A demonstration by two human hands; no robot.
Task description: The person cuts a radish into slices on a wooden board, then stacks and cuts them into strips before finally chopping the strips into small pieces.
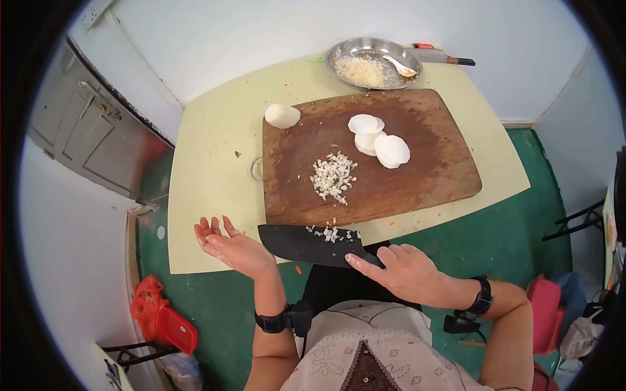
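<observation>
In my right hand (401, 270) is the handle of a black cleaver (303, 246), with the index finger stretched along the blade. The blade lies flat before me at the board's near edge, and small white diced bits stick to it. My left hand (235, 251) is held palm up with fingers apart, left of the blade tip, holding nothing. On the brown cutting board (430, 176) are a pile of white diced pieces (332, 177), several round white slices (392, 151) at centre right, and a peeled white piece (282, 116) at the far left corner.
An oval metal tray (417, 65) with chopped pale bits and a white spoon (400, 66) stands behind the board. Beside it lies another cleaver (430, 55). The pale table (208, 156) has scattered orange scraps. A red stool (176, 329) is at lower left.
</observation>
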